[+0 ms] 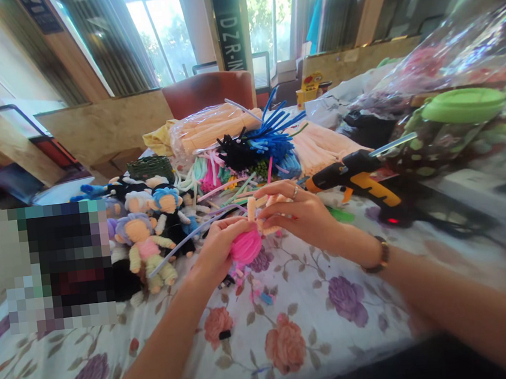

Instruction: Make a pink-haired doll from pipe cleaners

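My left hand [218,245] is closed round a rounded, bright pink bundle [246,247] of fuzzy pipe cleaner. Short peach pipe-cleaner pieces [252,209] stick out at its top, between the two hands. With fingers bent and pinched together, my right hand [298,215] grips the peach pipe cleaner beside the bundle. Fingers partly hide where the peach and pink parts meet. A lilac pipe cleaner [194,230] runs past my left fingers. To the left sit several small fuzzy dolls, one with lilac hair and a pink top [144,246].
Right of my hands rests a black and orange glue gun [355,176] with a glowing red light. Behind lie blue pipe cleaners [277,136], peach bundles [215,130] in plastic and a green-lidded container [463,106]. Small scraps [264,297] lie on the flowered tablecloth [315,352].
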Available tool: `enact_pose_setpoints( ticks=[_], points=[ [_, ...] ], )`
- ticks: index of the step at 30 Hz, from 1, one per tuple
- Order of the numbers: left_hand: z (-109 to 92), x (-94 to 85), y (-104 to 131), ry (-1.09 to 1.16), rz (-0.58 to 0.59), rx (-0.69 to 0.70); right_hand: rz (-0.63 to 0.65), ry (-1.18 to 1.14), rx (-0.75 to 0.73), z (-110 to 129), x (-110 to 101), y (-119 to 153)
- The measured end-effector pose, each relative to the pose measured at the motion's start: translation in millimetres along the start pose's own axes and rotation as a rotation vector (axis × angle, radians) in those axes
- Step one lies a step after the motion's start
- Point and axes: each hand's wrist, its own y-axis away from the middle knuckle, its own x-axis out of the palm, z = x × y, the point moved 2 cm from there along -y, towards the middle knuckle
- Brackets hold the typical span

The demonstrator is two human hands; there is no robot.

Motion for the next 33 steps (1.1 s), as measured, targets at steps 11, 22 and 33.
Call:
enact_pose_setpoints(
  ticks=[11, 22, 33],
  points=[
    [-2.3, 1.4, 2.8, 0.003, -0.002, -0.036, -0.180, 0.001, -0.110, 3.3, -0.5, 8.2],
    [-1.4, -1.3, 0.3, -0.042, -0.062, 0.037, -0.102, 0.076, -0.088, -1.2, -1.4, 8.3],
    [-5.5, -8.9, -0.8, -0.078, -0.292, 0.158, 0.451, 0.450, 0.482, -0.5, -78.5, 4.4]
  ],
)
